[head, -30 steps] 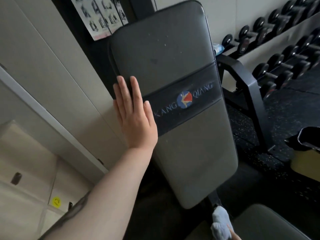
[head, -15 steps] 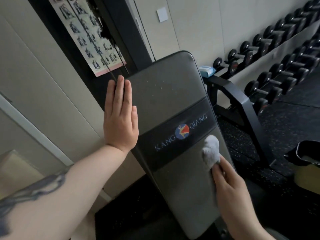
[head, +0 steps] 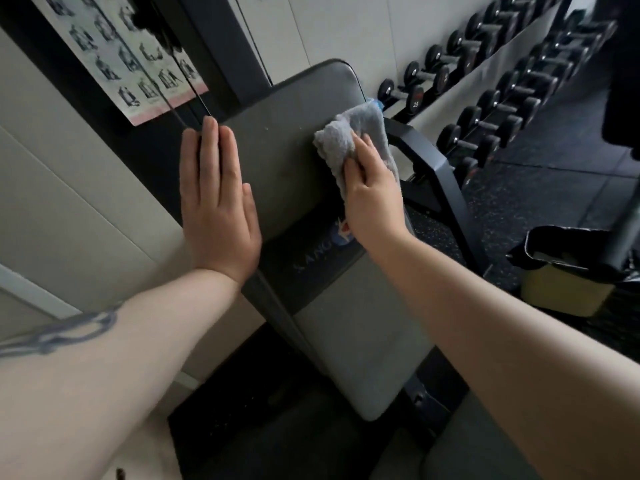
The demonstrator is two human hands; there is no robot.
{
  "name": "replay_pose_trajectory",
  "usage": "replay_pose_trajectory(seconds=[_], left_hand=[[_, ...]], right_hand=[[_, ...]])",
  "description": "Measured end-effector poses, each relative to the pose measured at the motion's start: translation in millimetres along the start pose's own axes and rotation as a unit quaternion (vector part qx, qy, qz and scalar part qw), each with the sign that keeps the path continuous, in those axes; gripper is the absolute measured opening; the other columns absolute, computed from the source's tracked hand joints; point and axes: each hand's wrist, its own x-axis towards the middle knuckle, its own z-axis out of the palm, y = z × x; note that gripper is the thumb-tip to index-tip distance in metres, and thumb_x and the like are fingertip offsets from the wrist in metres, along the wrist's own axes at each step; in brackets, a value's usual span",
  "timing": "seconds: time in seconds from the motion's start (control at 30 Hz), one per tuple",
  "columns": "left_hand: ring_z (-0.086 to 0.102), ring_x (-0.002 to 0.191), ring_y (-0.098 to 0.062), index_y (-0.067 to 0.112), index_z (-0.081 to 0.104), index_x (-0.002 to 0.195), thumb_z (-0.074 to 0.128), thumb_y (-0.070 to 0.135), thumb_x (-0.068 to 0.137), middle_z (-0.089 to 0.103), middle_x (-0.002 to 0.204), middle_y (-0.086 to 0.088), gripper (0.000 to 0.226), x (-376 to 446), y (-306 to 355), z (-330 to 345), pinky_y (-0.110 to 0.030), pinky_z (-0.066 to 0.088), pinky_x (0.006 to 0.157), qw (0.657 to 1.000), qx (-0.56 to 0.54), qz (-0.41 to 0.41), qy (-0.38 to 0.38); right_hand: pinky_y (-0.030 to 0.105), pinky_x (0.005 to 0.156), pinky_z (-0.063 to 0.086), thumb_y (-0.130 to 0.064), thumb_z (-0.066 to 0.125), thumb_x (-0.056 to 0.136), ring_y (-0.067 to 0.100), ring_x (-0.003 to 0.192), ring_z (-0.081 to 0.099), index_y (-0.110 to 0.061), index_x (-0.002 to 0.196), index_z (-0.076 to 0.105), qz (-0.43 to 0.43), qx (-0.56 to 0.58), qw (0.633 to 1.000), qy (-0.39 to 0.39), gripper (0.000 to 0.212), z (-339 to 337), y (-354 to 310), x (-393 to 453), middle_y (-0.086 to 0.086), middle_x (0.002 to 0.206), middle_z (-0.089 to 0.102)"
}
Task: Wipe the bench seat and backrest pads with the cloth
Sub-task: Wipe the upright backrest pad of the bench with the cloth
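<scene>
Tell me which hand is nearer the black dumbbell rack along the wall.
Right. The right hand holds the grey cloth at the backrest pad's rack-side edge; the left hand rests on the far edge from the dumbbell rack.

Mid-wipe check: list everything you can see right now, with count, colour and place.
backrest pad: one, grey with dark logo band, centre, tilted up
cloth: one, grey, on the pad's upper right
seat pad: one, grey, bottom right
dumbbells: many, black, racked along the right wall
exercise chart: one, white, upper left
bin: one, yellowish with black liner, right
left hand: flat on the pad's left edge
right hand: grips the cloth
</scene>
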Motion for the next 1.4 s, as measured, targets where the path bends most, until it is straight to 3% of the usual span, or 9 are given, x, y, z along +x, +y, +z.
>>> replay_pose_trajectory(seconds=[0.1,0.3,0.57,0.83,0.97,1.03,1.17,1.23,1.4], left_hand=[[0.018,0.142,-0.04,-0.006,0.028,0.146,0.034,0.011,0.1,0.025,0.152,-0.024,0.049,0,-1,-1,-0.047,0.018,0.118,1.0,-0.008,-0.002,0.0],[0.016,0.143,-0.038,-0.005,0.03,0.145,0.03,0.014,0.101,0.025,0.153,-0.022,0.049,3,-4,0,-0.047,0.019,0.118,1.0,-0.01,-0.003,0.006],[0.015,0.144,-0.036,-0.001,0.029,0.146,0.027,0.017,0.102,0.025,0.153,-0.02,0.047,1,1,5,-0.043,0.015,0.119,1.0,0.01,-0.024,0.016],[0.008,0.147,-0.025,-0.002,0.016,0.147,0.035,0.006,0.099,0.019,0.155,-0.02,0.053,2,8,2,-0.038,0.014,0.121,0.994,-0.064,-0.082,0.024],[0.025,0.143,-0.029,-0.007,0.029,0.143,0.035,0.003,0.099,0.029,0.151,-0.019,0.046,7,12,-1,-0.036,0.021,0.119,0.987,-0.103,-0.111,0.059],[0.03,0.141,-0.029,-0.008,0.035,0.141,0.035,0.003,0.099,0.032,0.149,-0.017,0.043,9,13,-4,-0.034,0.022,0.118,0.987,-0.095,-0.115,0.063],[0.032,0.14,-0.03,-0.008,0.04,0.139,0.035,0.002,0.099,0.035,0.148,-0.019,0.041,11,16,-3,-0.038,0.027,0.117,0.987,-0.088,-0.119,0.069],[0.03,0.14,-0.033,-0.008,0.038,0.139,0.032,0.003,0.101,0.033,0.149,-0.021,0.041,10,16,0,-0.041,0.027,0.117,0.987,-0.088,-0.119,0.069],[0.019,0.144,-0.033,-0.009,0.03,0.142,0.026,0.008,0.102,0.026,0.151,-0.021,0.044,7,12,4,-0.038,0.016,0.12,0.991,-0.076,-0.101,0.053]], right_hand=[[0.035,0.118,0.022,-0.024,0.04,0.101,0.011,0.143,0.028,-0.028,0.142,0.045,0.02,0.021,0.999,0.02,0.042,0,-3,9,-0.006,0.153,0.036],[0.012,0.098,0.017,-0.025,0.038,0.102,0.004,0.142,0.021,-0.037,0.143,0.041,0.007,-0.033,0.999,0.01,0.043,2,-2,14,-0.014,0.157,0.026],[0.015,0.111,0.014,-0.022,0.04,0.103,-0.002,0.142,0.02,-0.034,0.142,0.044,-0.003,0.011,1.0,-0.014,0.041,-13,6,19,-0.015,0.155,0.029],[-0.007,0.097,0.0,-0.02,0.041,0.103,0.01,0.147,0.013,-0.032,0.144,0.041,-0.164,-0.106,0.981,0.011,0.043,14,-5,17,-0.008,0.158,0.023],[0.022,0.116,0.021,-0.014,0.041,0.098,0.02,0.144,0.027,-0.024,0.139,0.05,-0.283,-0.192,0.939,-0.036,0.043,30,25,-35,-0.001,0.152,0.036],[0.037,0.114,0.032,-0.011,0.043,0.095,0.021,0.143,0.03,-0.022,0.139,0.051,-0.347,-0.225,0.908,-0.066,0.046,19,41,-31,0.0,0.152,0.037],[0.017,0.113,0.017,-0.016,0.046,0.1,0.018,0.145,0.024,-0.029,0.144,0.043,-0.218,-0.187,0.958,0.025,0.046,14,20,12,-0.004,0.156,0.029],[0.023,0.111,0.02,-0.021,0.044,0.101,0.021,0.146,0.022,-0.029,0.146,0.038,-0.181,-0.189,0.964,0.055,0.047,34,5,0,-0.002,0.157,0.027],[0.044,0.112,0.033,-0.026,0.047,0.099,0.026,0.144,0.027,-0.028,0.146,0.039,-0.362,-0.267,0.892,-0.045,0.047,31,26,-14,0.002,0.155,0.031]])
